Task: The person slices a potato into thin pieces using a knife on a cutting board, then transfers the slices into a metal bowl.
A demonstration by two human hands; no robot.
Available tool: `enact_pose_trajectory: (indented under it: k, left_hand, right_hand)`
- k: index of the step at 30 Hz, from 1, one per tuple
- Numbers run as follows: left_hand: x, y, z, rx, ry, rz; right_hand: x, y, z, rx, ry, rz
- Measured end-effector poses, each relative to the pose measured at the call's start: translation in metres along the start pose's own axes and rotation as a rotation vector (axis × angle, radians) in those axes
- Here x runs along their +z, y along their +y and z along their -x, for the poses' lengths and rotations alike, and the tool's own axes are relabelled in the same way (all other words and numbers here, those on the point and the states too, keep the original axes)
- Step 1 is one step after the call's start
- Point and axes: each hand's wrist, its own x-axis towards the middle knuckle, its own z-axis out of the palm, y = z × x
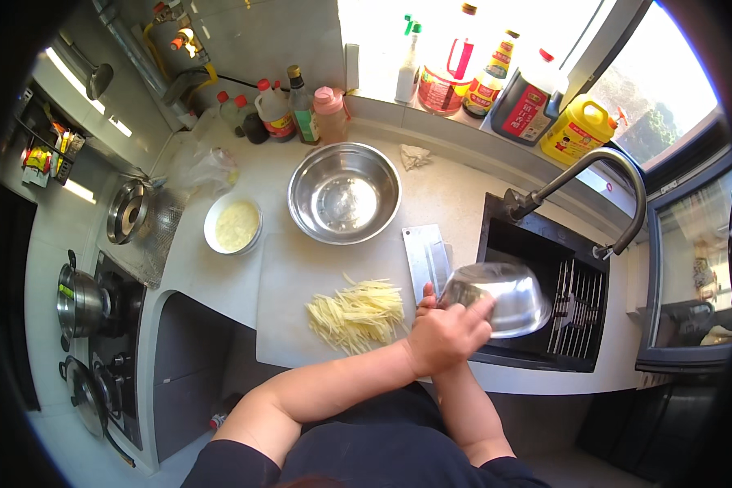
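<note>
A small stainless steel bowl (500,297), blurred and tilted, is held up over the left edge of the black sink (504,354). My left hand (454,333) reaches across my right forearm, its fingers against the bowl's outside. Partly hidden behind it, my right hand (425,301) shows a few fingertips at the bowl's left edge. Left of the hands, a pile of pale yellow shreds (358,315) lies on a white cutting board (283,325). A cleaver (424,256) rests flat beside the pile, its wide blade near my right fingertips.
A larger steel bowl (346,195) stands behind the shreds, with a white bowl (234,225) of pale contents to its left. A curved faucet (626,183) arches over the sink's metal rack (573,309). Bottles line the wall and windowsill; a pot (81,302) sits at the left stove.
</note>
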Motion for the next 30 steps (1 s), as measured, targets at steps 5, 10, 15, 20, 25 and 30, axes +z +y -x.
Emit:
enact_pose_trajectory:
  k: [5, 10, 15, 20, 25, 30]
  left_hand:
    - [-0.024, -0.005, 0.021, -0.158, 0.116, 0.136]
    - [-0.094, -0.052, 0.131, -1.080, 0.230, 0.472]
    - [-0.143, -0.057, 0.240, -1.659, 0.383, 0.778]
    - [-0.156, -0.073, 0.267, -1.739, 0.515, 0.800]
    - [-0.148, -0.086, 0.284, -1.738, 0.546, 0.861]
    - [-0.152, -0.082, 0.302, -1.726, 0.725, 0.928]
  right_hand:
    - [-0.019, -0.002, 0.013, -0.052, 0.135, 0.309]
    - [0.003, 0.065, -0.005, -0.202, 0.538, 1.058]
    - [-0.032, 0.135, -0.043, 0.016, 0.557, 1.470]
    - [-0.050, 0.169, -0.085, 0.118, 0.559, 1.678]
    - [-0.032, 0.160, -0.084, 0.087, 0.594, 1.755]
    - [-0.031, 0.083, -0.020, -0.757, 0.824, 2.345]
